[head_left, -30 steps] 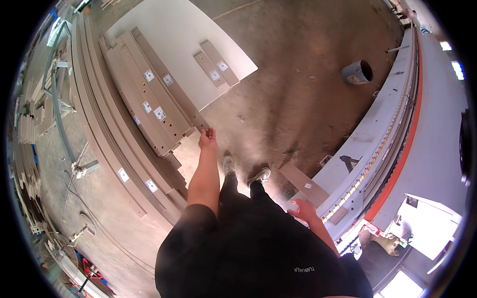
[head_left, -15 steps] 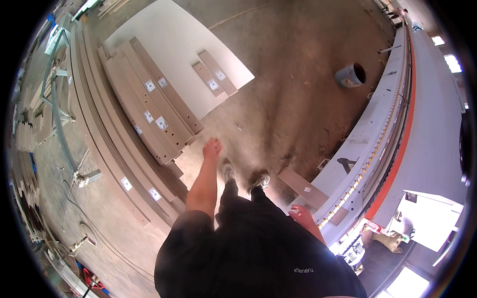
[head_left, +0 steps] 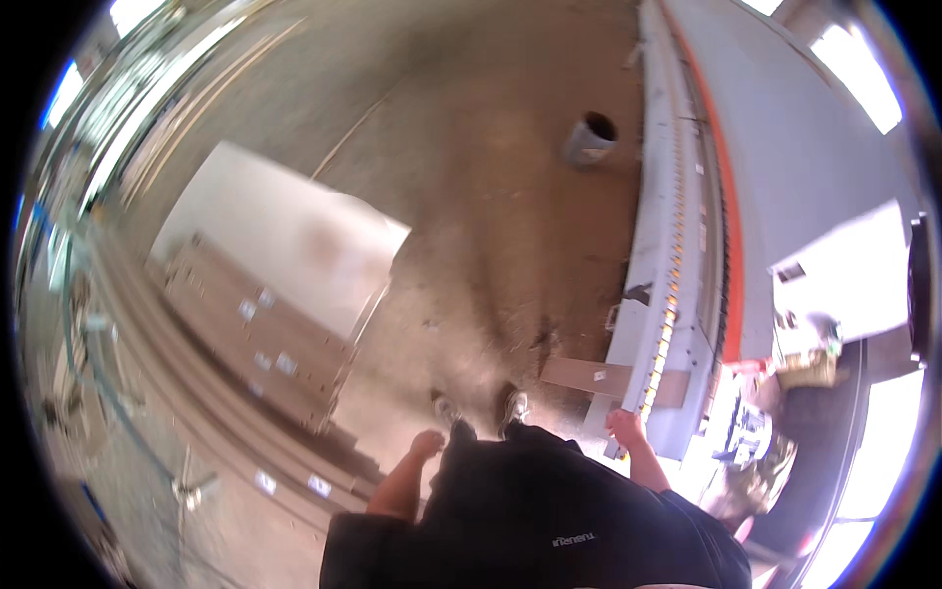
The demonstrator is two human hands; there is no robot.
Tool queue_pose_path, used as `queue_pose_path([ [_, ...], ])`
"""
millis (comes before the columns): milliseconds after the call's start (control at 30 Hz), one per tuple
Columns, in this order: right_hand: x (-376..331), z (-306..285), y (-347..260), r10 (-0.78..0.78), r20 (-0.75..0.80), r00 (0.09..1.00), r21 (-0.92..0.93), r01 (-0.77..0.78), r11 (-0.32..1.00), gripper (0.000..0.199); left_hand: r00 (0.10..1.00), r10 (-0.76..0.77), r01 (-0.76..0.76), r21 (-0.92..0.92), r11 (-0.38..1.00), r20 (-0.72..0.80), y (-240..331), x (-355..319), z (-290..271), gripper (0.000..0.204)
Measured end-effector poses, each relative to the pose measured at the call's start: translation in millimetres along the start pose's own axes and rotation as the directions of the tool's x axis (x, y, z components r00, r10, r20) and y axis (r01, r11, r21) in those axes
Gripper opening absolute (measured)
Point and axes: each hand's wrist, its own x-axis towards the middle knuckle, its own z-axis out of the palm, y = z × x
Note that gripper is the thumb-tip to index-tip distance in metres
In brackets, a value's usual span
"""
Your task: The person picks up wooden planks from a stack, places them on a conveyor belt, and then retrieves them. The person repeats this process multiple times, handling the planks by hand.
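Beside a long, pale machine, the left hand and right hand reach low, well apart, near a brown panel.

The left looks loosely curled, too blurred to tell how far closed, with nothing visible in it; the right appears half open and empty, its contact with the machine unclear. Just beyond, the panel lies across the machine's near edge: probably stiff, manageable, smooth, best gripped by both long edges. Farther left lie brown boards.
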Motion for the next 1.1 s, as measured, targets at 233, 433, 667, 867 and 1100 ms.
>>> queue_pose_path([
  [233, -24.8, -38.5, 19.4, 0.176, -0.098, 0.979, 0.283, -0.143, 0.948, 0.037, 0.987, 0.017, 0.003, 0.122, 0.993, -0.161, 58.1, -27.2, -62.1, 0.017],
  [433, -7.3, -47.5, 48.0, 0.081, 0.024, 0.996, 0.477, -0.083, 0.875, 0.018, 0.959, -0.146, 0.094, -0.213, 0.972, -0.242, 103.5, -27.5, -76.6, 0.017],
  [667, -11.8, -43.3, 54.0, -0.002, 0.102, 0.995, 0.525, -0.053, 0.849, 0.022, 0.975, 0.222, -0.176, 0.615, 0.769, 0.001, 140.2, -5.1, 21.5, 0.030],
  [867, -4.9, -32.4, 62.4, -0.073, 0.103, 0.992, 0.405, 0.025, 0.914, 0.047, 0.937, 0.328, -0.295, 0.785, 0.544, 0.125, 176.9, -27.2, 147.9, 0.037],
  [1100, -11.1, -49.6, 72.1, -0.093, 0.118, 0.989, 0.421, 0.035, 0.906, 0.048, 0.935, 0.316, -0.325, 0.738, 0.591, 0.159, 182.2, -38.0, 179.8, 0.035],
])
